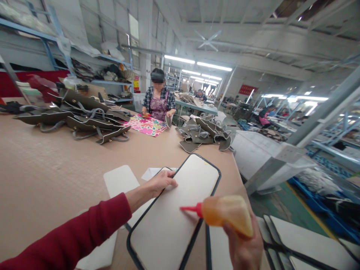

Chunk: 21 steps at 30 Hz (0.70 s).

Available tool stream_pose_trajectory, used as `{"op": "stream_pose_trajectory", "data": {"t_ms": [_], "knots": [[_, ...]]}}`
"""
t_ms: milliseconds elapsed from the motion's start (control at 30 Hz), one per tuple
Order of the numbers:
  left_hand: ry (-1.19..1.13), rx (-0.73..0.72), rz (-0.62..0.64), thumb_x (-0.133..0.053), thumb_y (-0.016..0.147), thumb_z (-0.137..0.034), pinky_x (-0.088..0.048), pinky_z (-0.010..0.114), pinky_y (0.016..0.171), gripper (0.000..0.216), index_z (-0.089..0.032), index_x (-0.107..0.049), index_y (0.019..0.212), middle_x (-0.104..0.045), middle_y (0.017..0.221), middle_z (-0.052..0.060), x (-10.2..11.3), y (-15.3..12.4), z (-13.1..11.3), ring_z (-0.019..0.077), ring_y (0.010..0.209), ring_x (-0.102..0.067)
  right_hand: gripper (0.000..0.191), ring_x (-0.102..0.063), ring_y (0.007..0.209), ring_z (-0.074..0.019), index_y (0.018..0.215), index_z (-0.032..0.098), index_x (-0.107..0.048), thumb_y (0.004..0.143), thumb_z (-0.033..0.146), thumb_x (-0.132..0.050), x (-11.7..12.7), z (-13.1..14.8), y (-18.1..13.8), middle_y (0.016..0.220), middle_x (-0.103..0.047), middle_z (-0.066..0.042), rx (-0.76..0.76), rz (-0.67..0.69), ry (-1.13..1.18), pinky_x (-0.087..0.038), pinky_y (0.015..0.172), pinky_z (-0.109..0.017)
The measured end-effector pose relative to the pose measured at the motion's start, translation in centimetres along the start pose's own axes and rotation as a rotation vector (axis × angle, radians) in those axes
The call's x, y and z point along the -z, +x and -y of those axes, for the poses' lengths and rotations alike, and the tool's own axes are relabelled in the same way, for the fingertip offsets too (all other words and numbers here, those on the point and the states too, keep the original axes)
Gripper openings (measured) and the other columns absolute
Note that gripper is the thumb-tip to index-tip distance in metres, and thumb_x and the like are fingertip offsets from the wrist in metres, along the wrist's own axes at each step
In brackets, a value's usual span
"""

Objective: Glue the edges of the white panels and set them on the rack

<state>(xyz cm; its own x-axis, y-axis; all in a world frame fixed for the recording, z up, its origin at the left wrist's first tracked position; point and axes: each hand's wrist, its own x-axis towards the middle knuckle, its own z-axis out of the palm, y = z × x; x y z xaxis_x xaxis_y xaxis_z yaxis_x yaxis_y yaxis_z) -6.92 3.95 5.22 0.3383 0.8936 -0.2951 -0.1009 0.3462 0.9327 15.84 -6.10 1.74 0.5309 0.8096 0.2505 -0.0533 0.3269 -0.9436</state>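
Observation:
My left hand (161,182), in a red sleeve, rests with curled fingers on the left edge of a long white panel with a dark rim (174,213) that lies on the brown table (50,165). My right hand (245,247) grips an orange squeeze bottle (228,215). Its red nozzle (189,209) points left and sits just over the panel's middle. More white pieces (120,180) lie under and beside the panel.
A person in a plaid shirt (158,98) works at the table's far end over a flowered cloth (146,125). Dark bag parts are piled at far left (84,116) and far centre (205,134). More rimmed panels (303,240) lie at lower right, past the table edge.

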Motion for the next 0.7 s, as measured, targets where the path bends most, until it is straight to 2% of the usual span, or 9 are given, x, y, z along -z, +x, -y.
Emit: {"op": "stream_pose_trajectory", "data": {"t_ms": [67,133,233,367,500,567,700], "knots": [[0.022,-0.033,-0.030,-0.054,0.047,-0.010,-0.047,0.027,0.059,0.047,-0.011,-0.066,0.093,-0.068,0.068,0.003,0.1,-0.1,0.1,0.0182,0.063,-0.061,0.077,-0.062,0.079,-0.0228,0.111,0.016,-0.054,0.042,0.031,-0.085,0.2,-0.5,-2.4,0.097,-0.064,-0.008,-0.132,0.024,0.047,-0.052,0.065,-0.029],[0.086,-0.105,-0.062,-0.052,0.050,-0.010,-0.047,0.026,0.061,0.048,-0.011,-0.066,0.096,-0.069,0.074,0.002,0.2,-0.7,-0.1,0.0182,0.068,-0.062,0.076,-0.063,0.076,-0.0232,0.109,0.015,-0.056,0.041,0.030,-0.085,0.4,-0.2,-3.4,0.093,-0.066,-0.008,-0.190,-0.030,0.119,-0.053,0.064,-0.029],[0.245,-0.223,-0.147,-0.051,0.055,-0.012,-0.047,0.026,0.066,0.049,-0.013,-0.065,0.101,-0.070,0.087,0.003,0.0,-2.1,-0.6,0.0200,0.078,-0.062,0.065,-0.064,0.074,-0.0192,0.107,0.018,-0.058,0.048,0.030,-0.083,0.6,1.6,-1.5,0.083,-0.068,-0.003,-0.181,-0.184,0.291,-0.053,0.068,-0.028],[0.398,-0.308,-0.253,-0.054,0.060,-0.021,-0.048,0.031,0.079,0.052,-0.014,-0.062,0.111,-0.067,0.106,0.005,-0.1,-4.0,-0.8,0.0246,0.095,-0.061,0.046,-0.061,0.094,-0.0180,0.104,0.020,-0.061,0.061,0.029,-0.076,1.1,3.1,1.9,0.102,-0.066,-0.004,-0.276,-0.290,0.527,-0.052,0.079,-0.028],[0.534,-0.374,-0.420,-0.057,0.059,-0.033,-0.041,0.039,0.096,0.060,-0.012,-0.060,0.116,-0.062,0.119,0.009,-0.2,-5.1,0.7,0.0289,0.110,-0.056,0.034,-0.062,0.093,-0.0206,0.090,0.018,-0.064,0.059,0.026,-0.077,1.5,1.0,2.1,0.098,-0.067,-0.006,-0.464,-0.296,0.689,-0.054,0.078,-0.033],[0.626,-0.413,-0.505,-0.057,0.061,-0.035,-0.040,0.041,0.099,0.058,-0.013,-0.062,0.115,-0.062,0.120,0.010,-0.2,-5.6,1.8,0.0292,0.112,-0.055,0.034,-0.062,0.093,-0.0214,0.087,0.014,-0.064,0.058,0.025,-0.078,1.5,-0.5,1.6,0.096,-0.067,-0.008,-0.576,-0.325,0.780,-0.054,0.079,-0.034],[0.770,-0.494,-0.506,-0.055,0.070,-0.038,-0.044,0.036,0.096,0.050,-0.017,-0.063,0.114,-0.064,0.117,0.007,0.3,-6.2,4.3,0.0259,0.111,-0.057,0.033,-0.063,0.093,-0.0223,0.088,0.009,-0.063,0.061,0.023,-0.076,1.1,-2.4,0.9,0.096,-0.066,-0.013,-0.688,-0.417,0.918,-0.054,0.079,-0.033]]}}
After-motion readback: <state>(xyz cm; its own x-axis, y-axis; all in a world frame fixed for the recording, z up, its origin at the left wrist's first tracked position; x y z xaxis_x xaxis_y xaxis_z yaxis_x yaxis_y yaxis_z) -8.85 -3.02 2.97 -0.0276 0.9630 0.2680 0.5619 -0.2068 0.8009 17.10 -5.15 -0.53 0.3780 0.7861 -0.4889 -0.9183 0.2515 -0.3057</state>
